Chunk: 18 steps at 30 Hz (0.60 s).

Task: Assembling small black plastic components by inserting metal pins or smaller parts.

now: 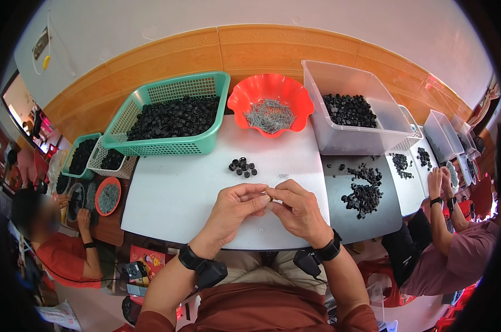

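Note:
Over the near part of the white table (167, 205), my left hand (234, 213) and my right hand (299, 211) meet fingertip to fingertip. Both are closed in a pinch on a small dark part (270, 195), mostly hidden by the fingers. Just beyond them lies a little group of black plastic caps (242, 166). Behind that stands a red scalloped bowl (242, 91) holding thin grey metal pins or screws (270, 115). A tiny pale ring (262, 231) rests near the table's front edge.
A green basket (206, 145) of black parts stands at the back left, a clear plastic bin (344, 141) at the back right. Loose black pieces (364, 199) cover part of a dark board (386, 218). People work at left (68, 249) and right (455, 243).

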Each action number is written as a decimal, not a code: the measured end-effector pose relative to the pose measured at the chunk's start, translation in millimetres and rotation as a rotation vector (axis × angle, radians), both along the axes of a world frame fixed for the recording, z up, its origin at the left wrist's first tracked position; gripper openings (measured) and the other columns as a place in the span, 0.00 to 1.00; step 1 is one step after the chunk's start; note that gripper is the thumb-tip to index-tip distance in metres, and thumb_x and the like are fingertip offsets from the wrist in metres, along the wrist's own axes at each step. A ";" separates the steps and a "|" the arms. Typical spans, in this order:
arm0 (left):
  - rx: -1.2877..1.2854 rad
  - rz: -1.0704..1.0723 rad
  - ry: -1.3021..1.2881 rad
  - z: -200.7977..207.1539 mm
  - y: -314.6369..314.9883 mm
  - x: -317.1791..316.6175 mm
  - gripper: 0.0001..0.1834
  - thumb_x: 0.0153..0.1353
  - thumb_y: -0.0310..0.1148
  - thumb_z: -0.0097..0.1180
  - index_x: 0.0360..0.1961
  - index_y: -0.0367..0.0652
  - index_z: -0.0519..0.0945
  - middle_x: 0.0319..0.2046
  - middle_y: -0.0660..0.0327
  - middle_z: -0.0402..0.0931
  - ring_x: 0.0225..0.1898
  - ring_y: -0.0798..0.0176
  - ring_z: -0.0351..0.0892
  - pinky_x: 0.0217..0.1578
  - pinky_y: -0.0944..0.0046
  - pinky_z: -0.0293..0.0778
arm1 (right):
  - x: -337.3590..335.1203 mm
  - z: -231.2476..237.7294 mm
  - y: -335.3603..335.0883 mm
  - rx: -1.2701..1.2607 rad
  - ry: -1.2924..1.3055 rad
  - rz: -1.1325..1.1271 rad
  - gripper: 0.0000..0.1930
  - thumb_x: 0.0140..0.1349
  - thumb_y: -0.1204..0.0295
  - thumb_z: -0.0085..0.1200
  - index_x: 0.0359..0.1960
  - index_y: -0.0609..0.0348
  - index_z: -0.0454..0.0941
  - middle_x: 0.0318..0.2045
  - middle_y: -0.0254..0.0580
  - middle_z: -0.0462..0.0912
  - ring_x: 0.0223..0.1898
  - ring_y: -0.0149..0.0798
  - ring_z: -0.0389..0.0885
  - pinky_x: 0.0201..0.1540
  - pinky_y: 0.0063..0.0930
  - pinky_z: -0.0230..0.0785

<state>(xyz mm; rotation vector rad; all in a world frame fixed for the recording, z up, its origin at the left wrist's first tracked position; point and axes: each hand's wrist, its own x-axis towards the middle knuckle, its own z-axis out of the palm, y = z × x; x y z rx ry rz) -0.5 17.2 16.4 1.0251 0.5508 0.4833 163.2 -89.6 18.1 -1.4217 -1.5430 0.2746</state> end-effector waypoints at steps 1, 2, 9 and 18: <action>-0.027 0.012 -0.009 -0.2 -1.2 0.3 0.15 0.66 0.26 0.63 0.52 0.35 0.81 0.43 0.58 0.84 0.38 0.69 0.83 0.41 0.69 0.81 | 0.2 -1.2 0.5 0.033 -0.006 -0.006 0.16 0.59 0.78 0.66 0.49 0.59 0.84 0.38 0.42 0.82 0.30 0.43 0.83 0.31 0.31 0.76; -0.027 0.011 -0.008 -0.2 -2.6 1.1 0.15 0.66 0.26 0.63 0.52 0.35 0.81 0.43 0.58 0.84 0.38 0.69 0.83 0.41 0.69 0.81 | 0.1 -2.1 0.5 0.033 -0.005 -0.007 0.16 0.59 0.78 0.66 0.49 0.59 0.84 0.38 0.42 0.82 0.30 0.43 0.83 0.31 0.31 0.76; -0.163 0.055 -0.083 5.6 -10.6 9.5 0.13 0.67 0.29 0.63 0.51 0.38 0.81 0.39 0.62 0.84 0.37 0.72 0.81 0.41 0.69 0.81 | 0.5 -4.1 1.0 0.148 0.026 -0.085 0.14 0.58 0.79 0.66 0.47 0.58 0.84 0.37 0.39 0.81 0.27 0.39 0.82 0.28 0.29 0.75; -0.273 0.063 -0.145 7.3 -14.4 15.6 0.12 0.69 0.30 0.61 0.51 0.39 0.81 0.38 0.65 0.82 0.37 0.73 0.81 0.41 0.70 0.81 | -1.2 -0.9 1.6 0.182 0.042 -0.111 0.14 0.60 0.79 0.65 0.48 0.57 0.83 0.38 0.41 0.80 0.26 0.38 0.82 0.28 0.29 0.76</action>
